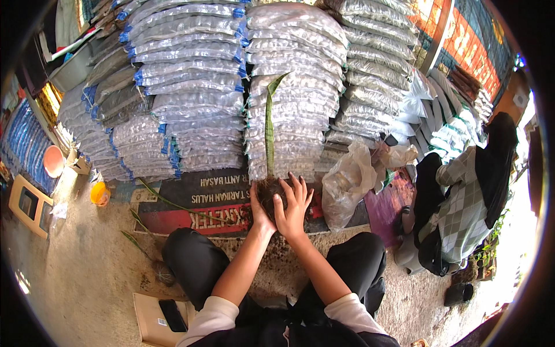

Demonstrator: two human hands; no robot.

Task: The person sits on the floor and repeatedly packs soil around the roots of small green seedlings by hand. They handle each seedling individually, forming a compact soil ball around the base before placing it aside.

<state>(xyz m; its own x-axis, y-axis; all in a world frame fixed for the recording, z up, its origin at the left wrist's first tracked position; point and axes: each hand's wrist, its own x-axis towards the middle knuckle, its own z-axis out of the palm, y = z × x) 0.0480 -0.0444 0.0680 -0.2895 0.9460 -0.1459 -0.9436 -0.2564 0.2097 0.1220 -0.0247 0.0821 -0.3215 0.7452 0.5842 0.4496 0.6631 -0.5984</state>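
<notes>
A snake plant with one tall, upright leaf (269,130) stands in front of me, its dark root ball (268,197) between my two hands. My left hand (259,212) cups the root ball from the left side. Across its right side lies my right hand (294,206), fingers spread and soil on the fingertips. Below the hands is a dark printed banner sheet (173,191) with a red band, writing and loose soil on it. Another long snake plant leaf (173,203) lies over the sheet to the left. Near my left knee, a netted root ball (163,273) rests on the floor beside smaller leaves (135,240).
Tall stacks of filled plastic sacks (190,99) rise behind the sheet. A clear plastic bag (347,186) stands at the right, near a crouching person (459,208). Leftward are an orange cup (100,194) and a wooden stool (30,206). A phone (172,315) lies on cardboard (147,316).
</notes>
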